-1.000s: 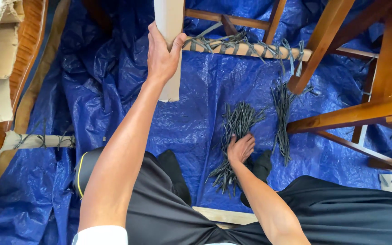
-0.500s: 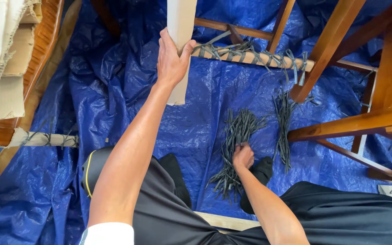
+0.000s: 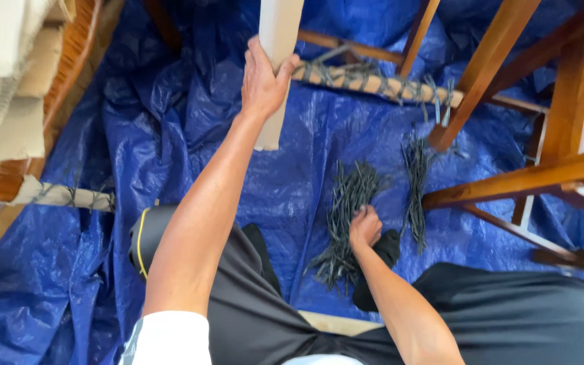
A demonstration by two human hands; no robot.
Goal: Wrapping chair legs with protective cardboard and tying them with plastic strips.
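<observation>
A: What sort of stuff lies under the person?

B: A crinkled blue tarp point(image 3: 292, 169), glossy and full of folds, spread over the floor. On it lie two loose heaps of thin dark strips, flat and narrow like cut cord: the nearer bundle of dark strips point(image 3: 345, 203) fans out below the middle of the view, and a slimmer second bundle point(image 3: 415, 189) lies just to its right.

A: And the woodwork?

B: Reddish-brown varnished chair legs and rails point(image 3: 508, 179) on the right. A wrapped rail point(image 3: 373, 82) runs across the top, pale paper bound round with the same dark strips, their ends sticking out. A similar wrapped rail end point(image 3: 62, 196) shows at the left.

A: What is the left hand doing?

B: The left hand point(image 3: 265, 81) is closed round a pale, flat-sided upright post point(image 3: 275, 67), thumb on one face and fingers wrapped over the other, gripping it firmly.

A: The right?

B: The right hand point(image 3: 365, 226) is down on the tarp at the nearer bundle, fingers curled together into a loose fist on the strips. It appears to pinch some of them, though how many cannot be told.
</observation>
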